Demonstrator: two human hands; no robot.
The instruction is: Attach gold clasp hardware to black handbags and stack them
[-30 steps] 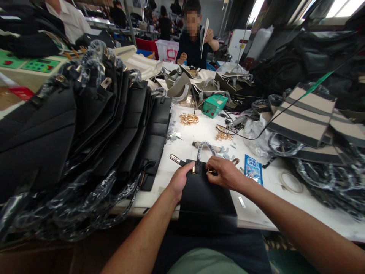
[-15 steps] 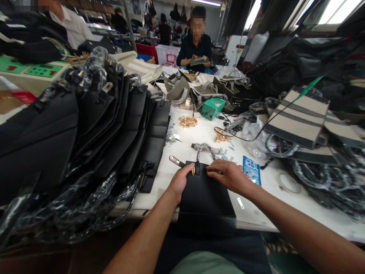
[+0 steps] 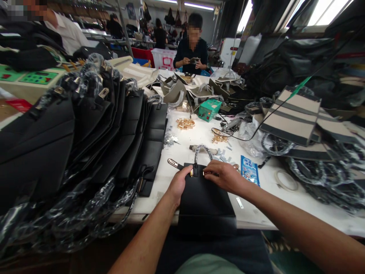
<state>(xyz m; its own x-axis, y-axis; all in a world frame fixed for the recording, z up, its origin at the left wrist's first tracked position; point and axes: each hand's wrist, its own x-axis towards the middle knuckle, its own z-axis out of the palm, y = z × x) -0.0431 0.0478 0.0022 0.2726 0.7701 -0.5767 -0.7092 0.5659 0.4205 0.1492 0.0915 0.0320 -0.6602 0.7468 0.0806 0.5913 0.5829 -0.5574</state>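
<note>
A small black handbag (image 3: pixel 203 198) lies flat on the white table (image 3: pixel 199 139) right in front of me, its plastic-wrapped handle (image 3: pixel 202 149) pointing away. My left hand (image 3: pixel 179 183) grips the bag's upper left edge beside a gold fitting. My right hand (image 3: pixel 224 176) rests on the bag's top edge at the right, fingers curled and pinching a small gold metal piece against it. A strap with a gold buckle (image 3: pixel 172 163) sticks out to the left.
A tall stack of black bags (image 3: pixel 85 129) in plastic fills the left. Striped beige bags (image 3: pixel 296 118) lie at right. Gold hardware piles (image 3: pixel 185 123), a green box (image 3: pixel 209 109), a blue packet (image 3: pixel 248 169) and a tape roll (image 3: pixel 286 180) sit on the table. A person (image 3: pixel 191 47) works opposite.
My hands have stayed on the bag's top edge, with my right fingers shifting slightly left. The person opposite lowered a raised piece and now holds something in both hands.
</note>
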